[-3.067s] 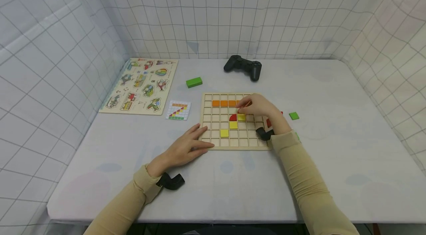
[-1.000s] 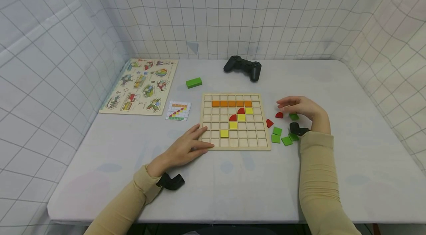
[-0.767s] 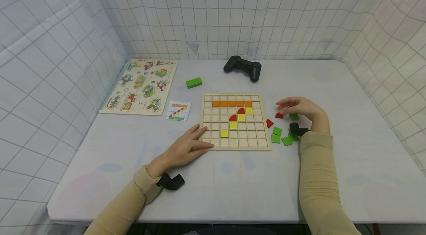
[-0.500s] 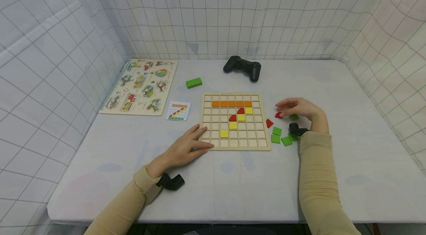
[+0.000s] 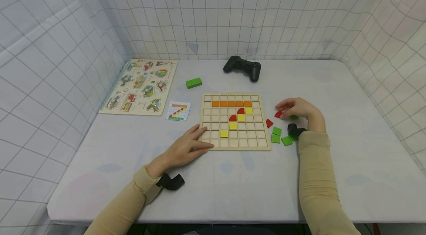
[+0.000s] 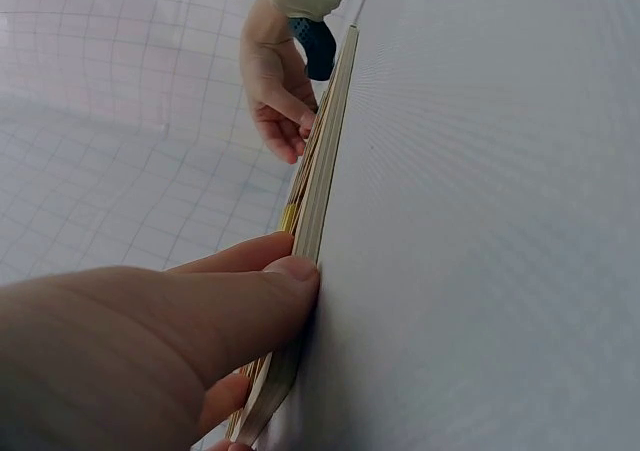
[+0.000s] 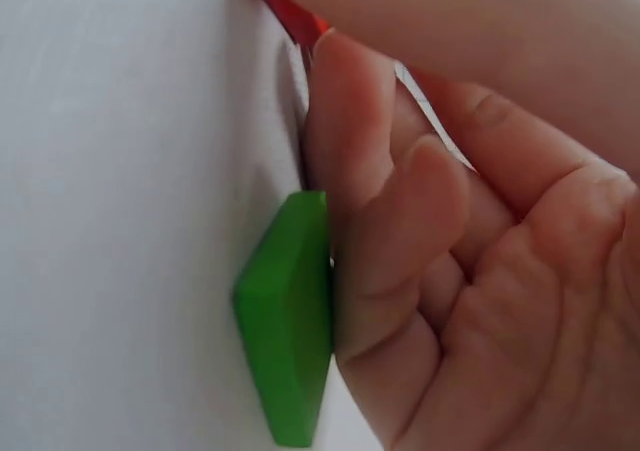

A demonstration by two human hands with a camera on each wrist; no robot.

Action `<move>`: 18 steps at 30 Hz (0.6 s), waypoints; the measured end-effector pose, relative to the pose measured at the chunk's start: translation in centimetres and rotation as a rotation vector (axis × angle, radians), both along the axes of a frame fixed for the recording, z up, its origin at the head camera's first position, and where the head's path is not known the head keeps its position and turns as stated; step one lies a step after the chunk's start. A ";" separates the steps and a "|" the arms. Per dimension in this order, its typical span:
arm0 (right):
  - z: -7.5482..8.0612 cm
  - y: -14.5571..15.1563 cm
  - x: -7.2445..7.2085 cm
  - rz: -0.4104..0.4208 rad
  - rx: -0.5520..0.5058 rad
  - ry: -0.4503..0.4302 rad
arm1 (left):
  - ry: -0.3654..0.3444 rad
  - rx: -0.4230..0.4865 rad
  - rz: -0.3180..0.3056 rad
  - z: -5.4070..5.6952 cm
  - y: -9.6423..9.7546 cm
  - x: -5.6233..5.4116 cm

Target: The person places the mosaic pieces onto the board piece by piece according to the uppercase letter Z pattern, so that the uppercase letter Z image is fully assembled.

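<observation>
A wooden grid board (image 5: pixel 237 148) lies on the table. Orange and yellow squares and two red quarter-round tiles fill some of its cells. My left hand (image 5: pixel 184 148) rests on its near left corner with straight, spread fingers; the left wrist view shows the thumb against the board's edge (image 6: pixel 320 201). Right of the board, my right hand (image 5: pixel 296 108) pinches a red quarter-round tile (image 5: pixel 278 114) at the table surface. In the right wrist view that red tile (image 7: pixel 290 9) is partly hidden by the thumb, and a green square tile (image 7: pixel 285 321) stands close to the curled fingers.
Another red quarter-round tile (image 5: pixel 269 123) and several green square tiles (image 5: pixel 276 138) lie right of the board. A pattern card (image 5: pixel 178 110), a picture puzzle board (image 5: pixel 143 89), a green block (image 5: pixel 194 83) and a black game controller (image 5: pixel 243 66) lie beyond or to the left.
My right hand has gone from the board to the loose tiles on the right, and its thumb has closed in on a red tile. The left hand stays put.
</observation>
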State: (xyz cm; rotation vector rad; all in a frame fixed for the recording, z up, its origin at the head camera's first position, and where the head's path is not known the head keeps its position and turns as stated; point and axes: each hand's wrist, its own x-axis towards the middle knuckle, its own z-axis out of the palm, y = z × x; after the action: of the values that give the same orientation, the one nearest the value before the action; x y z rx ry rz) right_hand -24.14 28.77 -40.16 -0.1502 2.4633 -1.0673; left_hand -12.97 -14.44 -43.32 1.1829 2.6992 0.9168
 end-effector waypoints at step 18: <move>1.4 -1.8 0.0 -0.008 0.108 0.017 | 0.002 0.003 0.003 -0.1 0.1 0.0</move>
State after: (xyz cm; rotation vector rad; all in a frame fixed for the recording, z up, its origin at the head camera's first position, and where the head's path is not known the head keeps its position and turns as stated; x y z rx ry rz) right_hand -24.13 26.96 -38.78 -0.1158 2.5314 -0.9375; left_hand -13.02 -14.38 -43.46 1.1817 2.7028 0.9215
